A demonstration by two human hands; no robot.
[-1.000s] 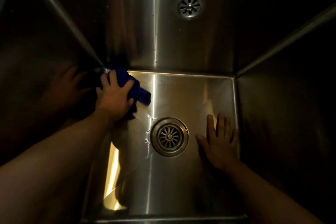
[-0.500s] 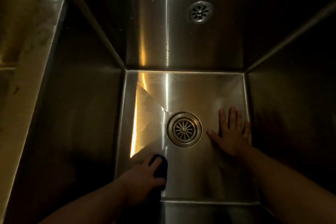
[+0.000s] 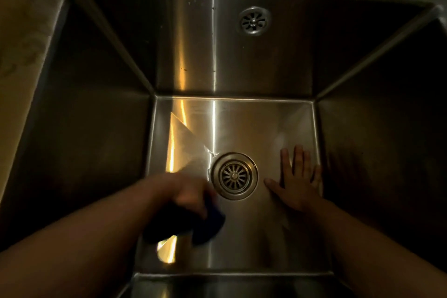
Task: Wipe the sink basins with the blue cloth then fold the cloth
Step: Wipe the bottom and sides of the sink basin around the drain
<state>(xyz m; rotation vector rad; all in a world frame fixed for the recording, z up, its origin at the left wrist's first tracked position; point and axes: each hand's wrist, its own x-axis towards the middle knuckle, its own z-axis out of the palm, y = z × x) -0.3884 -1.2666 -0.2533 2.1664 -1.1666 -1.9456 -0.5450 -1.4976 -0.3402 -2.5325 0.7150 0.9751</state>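
Clearly the wiping is under way and the folding has not begun: the left hand, blurred at lower centre of the frame, has its fingers closed around the bunched blue cloth, which bulges out to the right of the hand and seems to press on the floor of the sink basin, just below and left of the drain. How much of the floor is already clean I cannot judge; a pale streaked patch left of the drain hints at a damp swipe. By my reading, the rest of this basin, any other basin, and the fold are all left to do. The right hand lies flat on the floor at right of centre, fingers spread, thumb pointing toward the drain, holding nothing. Counted: two hands, one cloth, one basin in view, one floor drain, and one overflow grille on the far wall, upper centre-right.
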